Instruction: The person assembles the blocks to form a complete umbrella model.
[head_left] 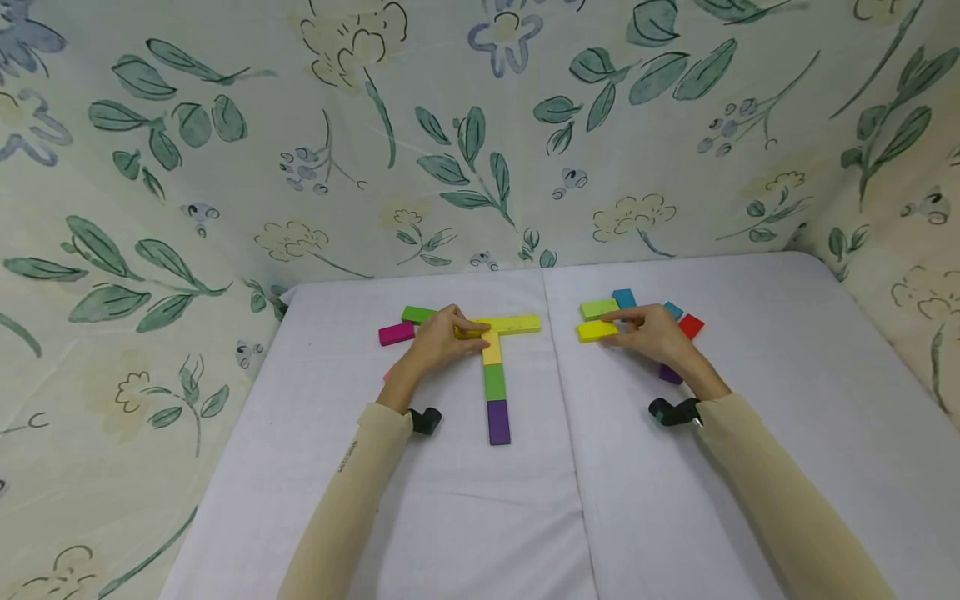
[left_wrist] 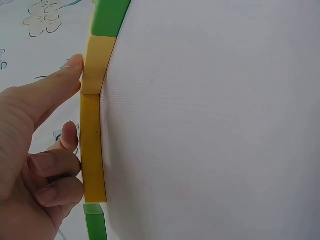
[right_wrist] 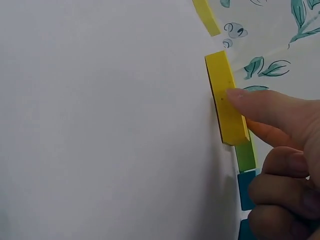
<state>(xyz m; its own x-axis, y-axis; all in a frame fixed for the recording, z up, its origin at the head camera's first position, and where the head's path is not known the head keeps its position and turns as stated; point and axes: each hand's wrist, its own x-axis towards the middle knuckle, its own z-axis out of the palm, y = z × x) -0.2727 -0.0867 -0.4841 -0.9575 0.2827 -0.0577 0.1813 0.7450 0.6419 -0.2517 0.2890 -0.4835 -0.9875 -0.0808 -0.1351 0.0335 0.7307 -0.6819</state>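
Blocks form a T in the head view: a yellow top bar (head_left: 517,323) over a stem of light yellow (head_left: 492,352), green (head_left: 495,382) and purple (head_left: 498,422) blocks. My left hand (head_left: 444,337) is at the bar's left part, its fingertips at the junction. The left wrist view has one extended digit touching the light yellow block (left_wrist: 97,65), with curled fingers beside a darker yellow block (left_wrist: 93,150). To the right, my right hand (head_left: 655,335) pinches a yellow block (head_left: 597,332); in the right wrist view a fingertip lies on this yellow block (right_wrist: 226,112).
Left of the T lie a green block (head_left: 417,314), a magenta block (head_left: 396,333) and a mostly hidden pink one. Around my right hand are lime (head_left: 598,309), blue (head_left: 624,298), red (head_left: 692,325) and purple (head_left: 671,374) blocks. Floral cloth (head_left: 450,208) borders the white table (head_left: 480,517).
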